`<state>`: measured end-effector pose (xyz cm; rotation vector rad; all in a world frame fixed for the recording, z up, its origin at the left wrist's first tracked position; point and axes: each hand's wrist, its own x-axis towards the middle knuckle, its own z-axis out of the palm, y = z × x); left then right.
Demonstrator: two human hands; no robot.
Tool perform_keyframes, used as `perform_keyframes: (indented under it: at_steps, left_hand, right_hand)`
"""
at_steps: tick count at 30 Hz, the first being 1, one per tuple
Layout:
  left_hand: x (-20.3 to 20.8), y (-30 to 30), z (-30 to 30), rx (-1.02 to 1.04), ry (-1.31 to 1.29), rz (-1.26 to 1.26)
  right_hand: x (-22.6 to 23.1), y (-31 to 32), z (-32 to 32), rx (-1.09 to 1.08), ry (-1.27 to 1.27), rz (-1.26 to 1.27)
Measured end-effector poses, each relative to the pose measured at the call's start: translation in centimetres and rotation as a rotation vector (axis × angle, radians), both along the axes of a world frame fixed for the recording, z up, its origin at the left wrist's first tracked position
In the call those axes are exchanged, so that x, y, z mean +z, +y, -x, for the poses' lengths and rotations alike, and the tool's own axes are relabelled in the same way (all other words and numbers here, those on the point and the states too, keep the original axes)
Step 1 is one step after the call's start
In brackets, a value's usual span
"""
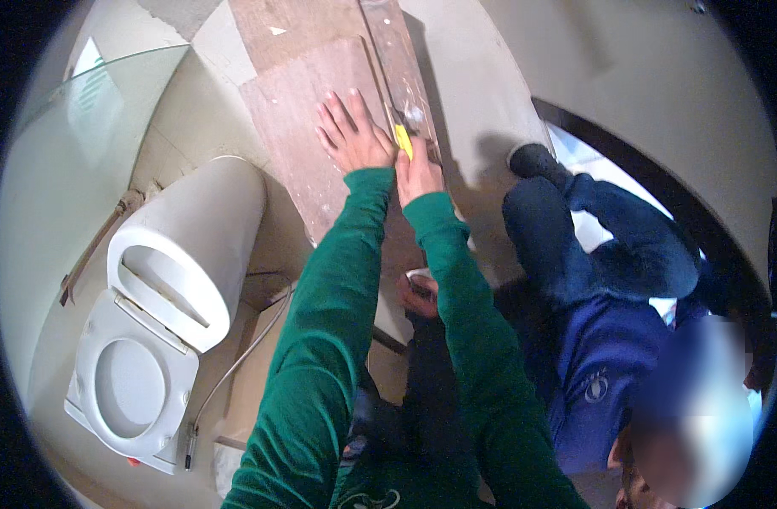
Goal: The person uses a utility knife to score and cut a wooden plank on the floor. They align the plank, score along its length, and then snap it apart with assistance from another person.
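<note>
Yellow-handled tool (403, 140) sits at upper centre of frame, gripped in my right hand (420, 170); fingers closed around the handle, blade end against a narrow wooden strip (398, 64) that runs up toward the top edge. I cannot tell the blade type. Left hand (352, 134) lies just left of it, fingers spread wide and flat on a brown wooden board (308, 127), holding nothing. Strip lies along the board's right edge, touching it. Both green sleeves enter from the lower edge. Lower left: white toilet (151, 339), lid raised, with a thin hose (235, 365) beside it. Upper left: glass panel (83, 110). Right of frame: another person in dark blue clothing (592, 356), crouched near the board.
</note>
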<state>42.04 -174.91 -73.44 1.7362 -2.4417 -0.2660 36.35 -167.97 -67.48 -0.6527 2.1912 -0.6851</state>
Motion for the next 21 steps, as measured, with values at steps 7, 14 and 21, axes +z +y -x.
perform_keyframes:
  at_steps: [7,14,21]
  left_hand:
    - [0.1,-0.7,-0.3,-0.036,0.003,0.019]
    - [0.3,-1.4,-0.6,-0.092,0.055,-0.034]
    - [0.2,-1.4,-0.7,-0.09,0.018,-0.002]
  right_hand:
    - [-0.5,-1.2,0.5,0.006,-0.074,-0.084]
    - [-0.4,-1.3,0.5,0.035,-0.09,-0.126]
    - [-0.5,-1.4,0.3,0.125,-0.065,-0.184]
